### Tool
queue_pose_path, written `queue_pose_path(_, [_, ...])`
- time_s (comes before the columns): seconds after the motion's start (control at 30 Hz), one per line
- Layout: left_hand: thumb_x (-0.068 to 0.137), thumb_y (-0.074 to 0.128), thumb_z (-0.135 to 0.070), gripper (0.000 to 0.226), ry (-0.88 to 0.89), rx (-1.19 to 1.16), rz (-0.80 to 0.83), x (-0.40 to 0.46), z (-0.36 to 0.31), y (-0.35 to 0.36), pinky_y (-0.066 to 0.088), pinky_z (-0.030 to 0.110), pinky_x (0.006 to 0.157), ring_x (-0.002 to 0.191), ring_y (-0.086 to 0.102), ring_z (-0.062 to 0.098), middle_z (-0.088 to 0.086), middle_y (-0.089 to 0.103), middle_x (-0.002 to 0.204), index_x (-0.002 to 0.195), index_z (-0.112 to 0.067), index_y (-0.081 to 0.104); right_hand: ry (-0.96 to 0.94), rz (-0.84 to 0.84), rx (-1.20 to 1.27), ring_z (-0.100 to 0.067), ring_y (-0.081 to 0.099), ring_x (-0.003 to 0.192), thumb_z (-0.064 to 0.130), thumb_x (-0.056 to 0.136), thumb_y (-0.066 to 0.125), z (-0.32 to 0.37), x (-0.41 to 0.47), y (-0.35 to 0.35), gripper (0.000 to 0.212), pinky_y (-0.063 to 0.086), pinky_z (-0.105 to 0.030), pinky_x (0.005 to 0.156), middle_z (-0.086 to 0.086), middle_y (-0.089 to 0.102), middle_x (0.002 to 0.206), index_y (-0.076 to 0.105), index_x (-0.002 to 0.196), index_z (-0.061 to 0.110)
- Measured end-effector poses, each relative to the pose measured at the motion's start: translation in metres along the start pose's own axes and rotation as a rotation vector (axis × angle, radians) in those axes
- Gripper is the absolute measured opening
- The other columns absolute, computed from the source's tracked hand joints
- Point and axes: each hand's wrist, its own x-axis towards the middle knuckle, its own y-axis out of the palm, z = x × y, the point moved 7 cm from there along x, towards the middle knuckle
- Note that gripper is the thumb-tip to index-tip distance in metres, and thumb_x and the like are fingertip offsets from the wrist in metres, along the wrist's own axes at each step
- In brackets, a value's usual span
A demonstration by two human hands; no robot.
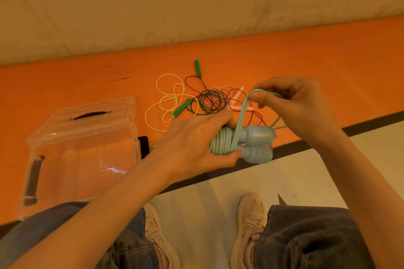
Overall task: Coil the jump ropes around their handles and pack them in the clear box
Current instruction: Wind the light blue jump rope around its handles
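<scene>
Clear plastic box (83, 159), left of frame: I see nothing packed. Green, white and pink ropes (196, 98) lie tangled, centre. My left hand (196, 148) grips pale-blue handles (258, 144), part-coiled; right hand (290, 98) pinches their cord (241, 116).

A warm, yellowish cast lay over the whole head view, tinting the pale wall (196, 2) tan. Light was even and moderately bright, with only soft shadows under the forearms. The clear box (83, 148) caught small white glints on its lid and walls. Wide-angle distortion bowed the orange mat's (306, 54) far edge. Focus was fair at the centre, softer toward the bottom corners.
</scene>
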Motion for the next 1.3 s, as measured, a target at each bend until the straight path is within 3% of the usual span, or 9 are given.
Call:
queue_pose_path(0.2, [0.075,0.063,-0.058,0.056,-0.035,-0.164,0.064,-0.001,-0.003,0.002,0.039,0.011,0.057,0.081,0.050,-0.005,-0.024,0.056,0.103,0.115,-0.036,0.030,0.025,0.037,-0.033,-0.007,0.063,0.066,0.015,0.081,0.071,-0.009,0.005,0.002,0.007,0.051,-0.024,0.065,-0.004,0.072,0.076,0.072,0.081,0.021])
queue_pose_path(0.33, [0.078,0.064,-0.053,0.066,0.029,-0.187,0.053,-0.002,-0.010,-0.002,0.048,0.025,0.062,0.084,0.054,-0.001,-0.022,0.053,0.108,0.133,-0.046,0.028,0.043,0.059,0.027,-0.008,0.063,0.067,0.013,0.078,0.072,-0.011,0.005,0.003,0.006,0.051,-0.018,0.064,-0.011,0.072,0.081,0.072,0.083,0.014])
queue_pose_path(0.47, [0.078,0.062,-0.050,0.051,0.064,-0.245,0.003,-0.002,-0.010,-0.005,0.050,0.032,0.066,0.092,0.054,0.004,-0.018,0.045,0.114,0.126,-0.036,0.051,0.089,0.141,0.001,-0.024,0.061,0.070,0.027,0.071,0.071,-0.017,0.005,0.007,0.021,0.049,-0.033,0.067,-0.021,0.070,0.082,0.074,0.085,0.012])
queue_pose_path(0.57, [0.075,0.062,-0.051,0.048,0.044,-0.303,-0.060,0.000,-0.006,-0.009,0.050,0.037,0.068,0.090,0.054,0.011,-0.011,0.041,0.110,0.117,-0.028,0.057,0.141,0.199,0.039,-0.006,0.057,0.063,0.027,0.070,0.068,-0.024,0.005,0.011,0.018,0.045,-0.021,0.056,-0.011,0.070,0.076,0.073,0.082,0.015])
queue_pose_path(0.63, [0.075,0.064,-0.051,0.047,0.024,-0.341,-0.099,0.000,-0.005,-0.012,0.050,0.037,0.067,0.091,0.053,0.010,-0.011,0.040,0.110,0.113,-0.026,0.057,0.185,0.214,0.084,0.000,0.058,0.063,0.024,0.071,0.067,-0.030,0.006,0.012,0.016,0.045,-0.015,0.056,0.002,0.071,0.073,0.072,0.083,0.015])
queue_pose_path(0.73, [0.076,0.065,-0.048,0.044,0.009,-0.379,-0.127,0.000,-0.003,-0.015,0.050,0.036,0.071,0.098,0.053,0.008,-0.011,0.045,0.115,0.111,-0.024,0.057,0.203,0.308,0.038,0.002,0.060,0.067,0.007,0.077,0.071,-0.031,0.003,0.015,0.016,0.049,-0.015,0.062,-0.003,0.070,0.083,0.070,0.090,0.017])
queue_pose_path(0.87, [0.080,0.062,-0.044,0.037,-0.060,-0.436,-0.209,0.000,0.005,-0.022,0.049,0.035,0.075,0.096,0.057,0.008,-0.018,0.056,0.107,0.113,-0.030,0.055,0.217,0.313,-0.123,-0.008,0.059,0.059,-0.003,0.083,0.064,-0.037,-0.003,0.012,0.035,0.043,-0.020,0.057,-0.002,0.067,0.062,0.065,0.064,0.025])
queue_pose_path(1.0, [0.085,0.063,-0.042,0.034,-0.161,-0.505,-0.337,-0.001,0.019,-0.032,0.051,0.040,0.070,0.092,0.060,0.009,-0.016,0.058,0.107,0.116,-0.033,0.055,0.334,0.379,-0.025,-0.009,0.057,0.064,0.026,0.073,0.073,-0.044,-0.008,0.025,0.006,0.047,-0.019,0.063,0.001,0.069,0.066,0.073,0.075,0.020])
queue_pose_path(1.3, [0.090,0.055,-0.051,0.037,-0.232,-0.301,-0.360,-0.003,0.033,-0.029,0.045,0.033,0.064,0.082,0.056,0.005,-0.017,0.056,0.103,0.122,-0.034,0.046,0.297,0.615,0.109,-0.006,0.057,0.061,0.023,0.074,0.066,-0.022,-0.025,0.049,0.025,0.049,-0.015,0.064,-0.001,0.069,0.067,0.076,0.091,0.007])
